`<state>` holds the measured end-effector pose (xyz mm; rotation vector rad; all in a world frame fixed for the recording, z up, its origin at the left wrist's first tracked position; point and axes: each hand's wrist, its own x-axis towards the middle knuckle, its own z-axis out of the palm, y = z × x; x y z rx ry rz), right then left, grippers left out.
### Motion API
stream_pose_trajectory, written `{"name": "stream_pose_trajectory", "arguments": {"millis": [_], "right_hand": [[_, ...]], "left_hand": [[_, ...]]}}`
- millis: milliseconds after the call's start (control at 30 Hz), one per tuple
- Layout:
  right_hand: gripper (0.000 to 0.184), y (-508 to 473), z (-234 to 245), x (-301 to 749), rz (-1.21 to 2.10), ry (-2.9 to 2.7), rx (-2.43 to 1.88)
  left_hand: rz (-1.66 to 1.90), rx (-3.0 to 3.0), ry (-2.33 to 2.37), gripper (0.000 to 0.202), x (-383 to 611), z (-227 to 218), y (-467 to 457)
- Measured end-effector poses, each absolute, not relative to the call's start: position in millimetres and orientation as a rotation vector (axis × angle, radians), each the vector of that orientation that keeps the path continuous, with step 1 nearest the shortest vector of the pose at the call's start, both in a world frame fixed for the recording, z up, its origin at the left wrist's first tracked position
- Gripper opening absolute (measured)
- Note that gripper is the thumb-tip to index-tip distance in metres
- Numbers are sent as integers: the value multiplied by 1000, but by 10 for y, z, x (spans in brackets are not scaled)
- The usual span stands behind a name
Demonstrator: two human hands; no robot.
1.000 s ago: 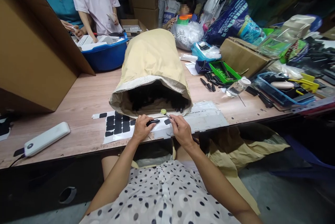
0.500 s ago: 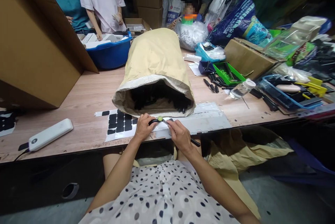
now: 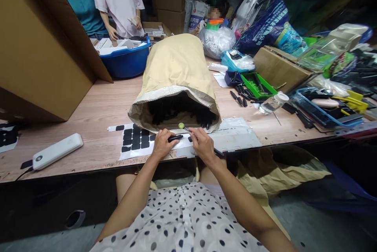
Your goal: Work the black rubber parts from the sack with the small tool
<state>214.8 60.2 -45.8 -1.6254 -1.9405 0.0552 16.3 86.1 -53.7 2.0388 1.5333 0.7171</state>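
Observation:
My left hand (image 3: 162,144) is closed around a slim black pen-shaped piece (image 3: 176,138), which points to the right. In my right hand (image 3: 202,144) is a thin metal-shafted tool with a black handle; its round yellow-green tip (image 3: 181,125) stands just above the black piece, apart from it. Directly beyond both hands, a tan paper sack (image 3: 176,61) lies with its mouth towards me, full of dark pieces that I cannot make out singly. Beside my left hand lies a white sheet of black rounded stickers (image 3: 136,138).
A white power bank (image 3: 57,151) lies at left, near a large cardboard box (image 3: 38,55). Behind stands a blue tub (image 3: 126,63) with two people at it. To the right are a green tray (image 3: 259,85), a clear bottle (image 3: 272,103) and a blue tray (image 3: 326,106).
The tool's round tip has moved off the black piece, up and away towards the sack. My left hand still holds the piece. The view has shifted slightly.

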Motion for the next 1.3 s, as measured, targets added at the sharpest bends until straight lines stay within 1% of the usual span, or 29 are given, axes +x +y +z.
{"name": "stream_pose_trajectory", "arguments": {"millis": [233,433,567,633,700,767,867,967,1033,1133,1300], "right_hand": [[24,933,-601,2215,-193,-2072,-1777],[20,918,-623,2158,-236,-2086,-1808],[19,919,-593,2146,-222,-2104,-1809],[19,922,-591,2129,-220,-2096,-1822],[19,925,-592,2109,-217,-2087,-1834],[19,929,-591,2091,-213,-2084,-1839],[19,933,-584,2078,-208,-2085,-1837],[19,934,-574,2073,-208,-2079,-1837],[19,933,-570,2072,-208,-2075,-1838],[18,929,-570,2069,-211,-2075,-1834],[16,918,-576,2073,-227,-2072,-1825]], "left_hand": [[700,2075,1549,13,159,-524,826],[714,2093,1501,14,128,-441,815],[748,2094,1295,21,122,-343,477],[617,2068,1149,25,124,-324,207],[374,2041,1107,23,131,-339,-33],[89,2014,1228,21,141,-385,-171],[-292,1946,1501,26,149,-489,-166],[-495,1876,1610,29,129,-592,-51],[-510,1851,1619,29,103,-635,-1],[-411,1864,1566,30,70,-606,8],[-141,1770,1294,30,96,-229,143]]}}
